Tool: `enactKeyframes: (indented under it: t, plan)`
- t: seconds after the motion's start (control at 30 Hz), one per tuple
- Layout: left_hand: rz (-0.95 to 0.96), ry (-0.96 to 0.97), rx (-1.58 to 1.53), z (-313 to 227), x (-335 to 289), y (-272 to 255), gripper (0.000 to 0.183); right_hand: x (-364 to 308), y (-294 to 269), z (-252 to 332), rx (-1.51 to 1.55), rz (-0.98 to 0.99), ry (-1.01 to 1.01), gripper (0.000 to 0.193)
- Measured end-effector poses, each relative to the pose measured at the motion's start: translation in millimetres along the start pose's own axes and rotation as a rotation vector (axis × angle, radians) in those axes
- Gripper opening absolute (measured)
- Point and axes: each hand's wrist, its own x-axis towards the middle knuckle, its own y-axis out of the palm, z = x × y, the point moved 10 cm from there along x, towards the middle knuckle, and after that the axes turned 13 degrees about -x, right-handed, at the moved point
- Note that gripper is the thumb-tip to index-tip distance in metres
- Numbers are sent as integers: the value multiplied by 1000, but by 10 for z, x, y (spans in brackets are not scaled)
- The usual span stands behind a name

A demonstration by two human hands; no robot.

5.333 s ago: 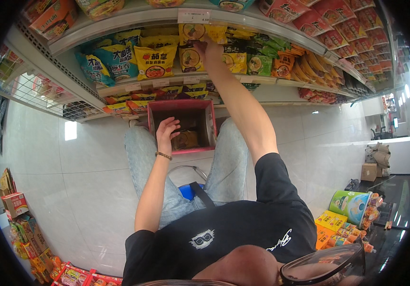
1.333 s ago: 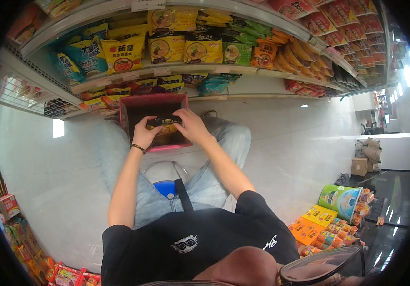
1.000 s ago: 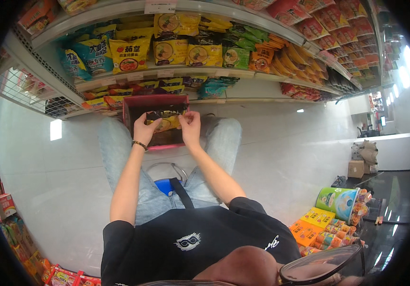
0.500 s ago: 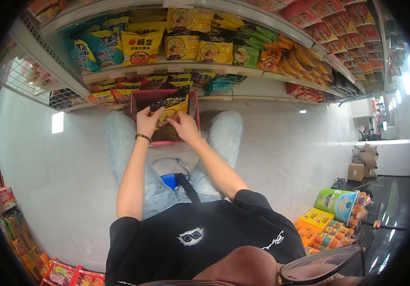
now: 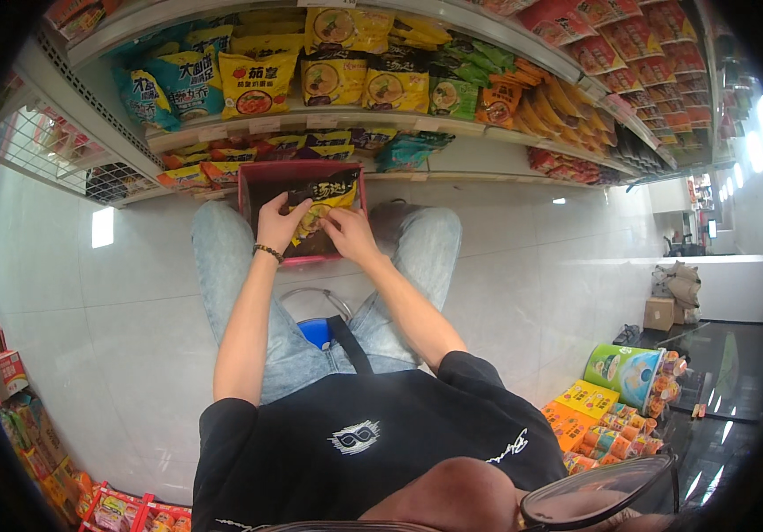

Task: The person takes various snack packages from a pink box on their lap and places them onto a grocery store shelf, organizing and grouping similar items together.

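A black and yellow packet of instant noodles [image 5: 335, 190], with a bowl pictured on its front, is held between my two hands. My left hand [image 5: 277, 222], a beaded bracelet on its wrist, is closed on the packet's left side. The fingers of my right hand [image 5: 355, 236] pinch its lower right side. Beneath the packet stands a pink-red box [image 5: 244, 197] with a brown inside, between my knees. What lies at its bottom is mostly hidden by the packet and my hands.
Ahead, a shelf [image 5: 311, 119] carries rows of yellow, teal, green and orange packets [image 5: 259, 82]. A lower shelf [image 5: 435, 176] holds more packets. At the right stand stacked cup noodles [image 5: 607, 441], a green and blue tub [image 5: 625, 374] and a cardboard box [image 5: 660, 313]. Blue plastic [image 5: 315, 333] shows between my thighs.
The noodle packet has tipped so that more of its front faces up. Both hands have shifted slightly with it and keep their hold. The whole view has moved a little.
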Motion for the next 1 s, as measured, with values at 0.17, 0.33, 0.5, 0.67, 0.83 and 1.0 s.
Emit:
enactKeyframes:
  t: [0.17, 0.33, 0.5, 0.67, 0.83, 1.0]
  plan:
    - [-14, -9, -138, 27, -16, 14, 60, -93, 91, -356, 235, 18, 283, 20]
    - [-72, -28, -302, 68, 4, -59, 66, 17, -274, -386, 393, -253, 350, 13]
    - [-35, -47, -277, 34, -28, -42, 66, 427, -1015, -479, 67, -545, 282, 19]
    - [39, 14, -161, 75, -44, 42, 70, 1138, -1877, -526, -61, -742, 200, 20]
    - [40, 9, -173, 64, -72, 60, 72, 1958, -2178, -945, -299, -635, 160, 24]
    - [44, 11, -99, 53, -121, 82, 76, 2501, -2069, -1226, -507, -441, 128, 31]
